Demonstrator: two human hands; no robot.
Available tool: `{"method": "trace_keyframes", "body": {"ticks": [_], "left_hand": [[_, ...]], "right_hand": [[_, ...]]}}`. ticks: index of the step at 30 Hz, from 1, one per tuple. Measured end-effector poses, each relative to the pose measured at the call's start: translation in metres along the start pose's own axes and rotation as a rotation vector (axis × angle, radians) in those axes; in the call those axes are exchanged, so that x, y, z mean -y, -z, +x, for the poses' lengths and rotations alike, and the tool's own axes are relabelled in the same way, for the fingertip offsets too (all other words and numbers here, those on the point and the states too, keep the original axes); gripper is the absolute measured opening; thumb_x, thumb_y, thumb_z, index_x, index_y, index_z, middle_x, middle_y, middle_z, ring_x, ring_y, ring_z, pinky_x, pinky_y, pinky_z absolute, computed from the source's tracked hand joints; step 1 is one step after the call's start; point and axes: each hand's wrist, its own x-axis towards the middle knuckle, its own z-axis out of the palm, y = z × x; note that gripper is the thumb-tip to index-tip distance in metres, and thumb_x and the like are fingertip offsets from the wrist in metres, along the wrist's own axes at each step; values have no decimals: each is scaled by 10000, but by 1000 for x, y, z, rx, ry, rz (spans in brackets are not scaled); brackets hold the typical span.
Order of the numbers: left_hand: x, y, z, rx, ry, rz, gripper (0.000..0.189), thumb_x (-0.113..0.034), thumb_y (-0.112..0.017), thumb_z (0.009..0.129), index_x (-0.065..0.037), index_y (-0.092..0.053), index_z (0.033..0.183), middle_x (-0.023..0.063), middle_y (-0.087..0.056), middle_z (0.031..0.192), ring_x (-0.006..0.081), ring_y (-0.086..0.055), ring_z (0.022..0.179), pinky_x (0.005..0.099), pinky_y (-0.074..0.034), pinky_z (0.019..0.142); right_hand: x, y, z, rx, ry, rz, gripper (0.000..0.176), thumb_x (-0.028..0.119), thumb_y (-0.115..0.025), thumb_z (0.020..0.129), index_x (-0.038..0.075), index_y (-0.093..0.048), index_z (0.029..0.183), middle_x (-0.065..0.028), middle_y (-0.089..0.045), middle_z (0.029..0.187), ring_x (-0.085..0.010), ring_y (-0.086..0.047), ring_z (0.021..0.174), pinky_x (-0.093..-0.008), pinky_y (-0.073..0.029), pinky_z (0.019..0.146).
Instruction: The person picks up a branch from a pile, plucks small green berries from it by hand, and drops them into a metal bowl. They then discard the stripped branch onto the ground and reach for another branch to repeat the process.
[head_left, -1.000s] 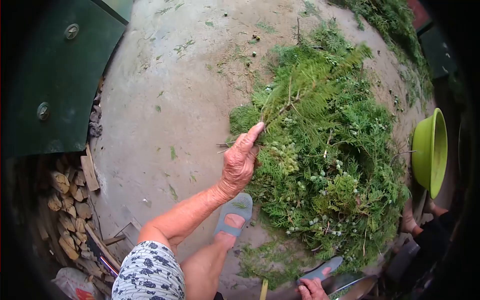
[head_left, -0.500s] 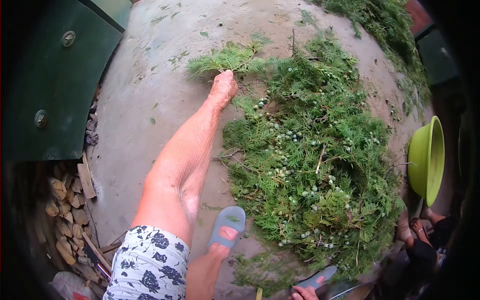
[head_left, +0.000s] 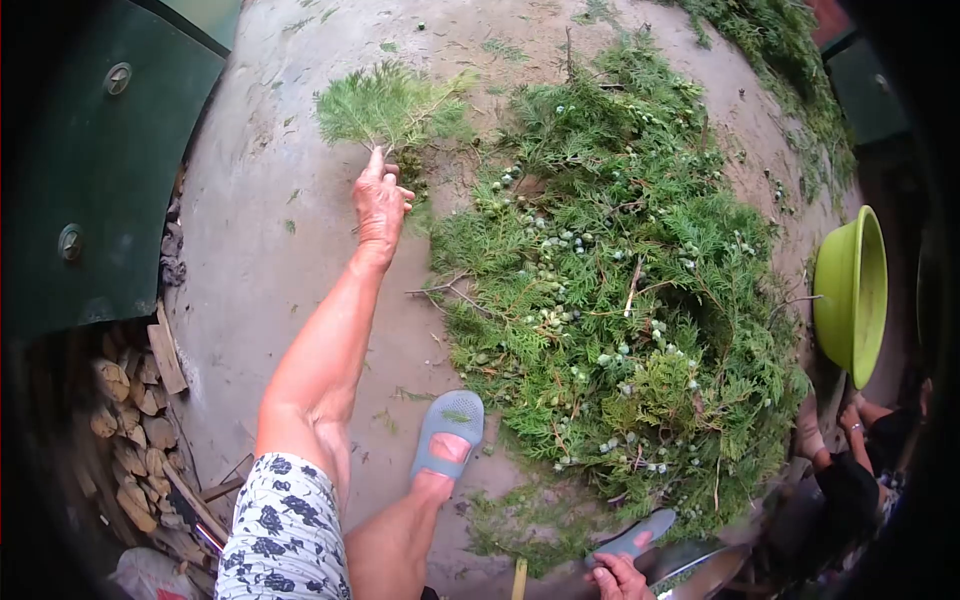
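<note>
My left hand (head_left: 380, 205) reaches out over the concrete at the upper left, its fingers partly spread. Just beyond its fingertips is a green leafy sprig (head_left: 385, 105), its stem end at or near the index finger. To the right lies a large heap of conifer branches (head_left: 610, 290) dotted with pale round cones. My right hand (head_left: 620, 580) shows at the bottom edge with curled fingers, beside my sandalled foot and a metal basin (head_left: 705, 575). What it holds, if anything, is hidden.
A green metal door (head_left: 100, 170) stands at the left above stacked firewood (head_left: 135, 440). More greenery (head_left: 770, 60) lies at the upper right. A lime-green basin (head_left: 840, 300) leans on its side at the right. Another person's hands and foot show at the lower right.
My left hand has moved left from the heap's edge and its fingers have loosened. The sprig has shifted left too. More of the metal basin shows near my right hand.
</note>
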Motion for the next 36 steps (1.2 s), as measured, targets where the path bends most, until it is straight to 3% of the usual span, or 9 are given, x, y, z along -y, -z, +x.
{"method": "trace_keyframes", "body": {"ticks": [1, 2, 4, 6, 18, 24, 26, 30, 36], "left_hand": [[39, -10, 14, -29, 104, 66, 240, -97, -429, 887, -10, -549, 1076, 115, -571, 781, 209, -594, 597, 343, -473, 492], [116, -27, 31, -116, -245, 612, 202, -152, -452, 875, -5, -557, 966, 180, -580, 756, 329, -594, 641, 417, -463, 566], [52, -35, -11, 118, -18, 706, 217, -146, -432, 870, -28, -565, 995, 215, -577, 825, 380, -578, 706, 427, -466, 622], [55, -48, -38, 189, -472, 725, 233, -143, -398, 882, -84, -568, 1029, 172, -583, 835, 351, -583, 720, 424, -473, 618], [-16, -77, -230, 1087, -479, 523, 544, 36, -507, 634, 18, -455, 1176, 162, -535, 900, 338, -579, 787, 404, -491, 642], [-51, -13, -168, 822, -560, 479, 442, 60, -462, 683, -41, -552, 1104, 167, -581, 867, 328, -598, 716, 370, -505, 628], [-55, 12, -142, 632, -620, 339, 412, 79, -443, 713, -77, -605, 1058, 157, -620, 891, 253, -604, 634, 325, -510, 598], [-67, 59, -121, 607, -210, 324, 459, 106, -399, 752, -91, -591, 1120, 79, -625, 907, 75, -476, 526, 211, -461, 534], [43, 61, -167, 521, -182, 534, 496, 96, -408, 729, -108, -545, 1159, 144, -635, 918, 276, -623, 814, 323, -489, 736]], "right_hand": [[0, -1, -2, -19, 21, -10, 253, 133, -533, 834, -4, -592, 1039, -164, -626, 870, -250, -585, 841, -321, -434, 796], [0, -3, -2, -20, 20, -14, 253, 133, -533, 834, -4, -592, 1039, -164, -626, 870, -250, -585, 841, -321, -434, 796], [0, -4, -4, 51, -89, 65, 253, 130, -534, 833, -6, -589, 1039, -164, -622, 886, -255, -581, 854, -324, -436, 795], [-3, -4, -6, 51, -80, 57, 253, 126, -534, 832, -6, -587, 1041, -161, -617, 892, -257, -578, 853, -325, -437, 786], [8, -10, -5, 35, 15, -10, 241, 116, -533, 828, 1, -588, 1032, -163, -600, 917, -290, -550, 876, -334, -424, 792], [9, -9, -5, 74, -29, -19, 246, 131, -528, 833, 6, -587, 1037, -188, -595, 970, -296, -543, 926, -352, -409, 833], [-23, -26, -8, 4, -33, 211, 195, 37, -583, 796, -38, -602, 975, -88, -586, 799, -159, -583, 709, -255, -474, 670], [-19, -22, -12, 14, 54, 166, 201, 41, -560, 821, -60, -588, 992, -84, -565, 772, -139, -579, 684, -232, -485, 609], [-16, -19, -35, -19, 130, 205, 196, 10, -563, 801, -53, -590, 985, -86, -567, 773, -147, -575, 683, -238, -467, 619]]}}
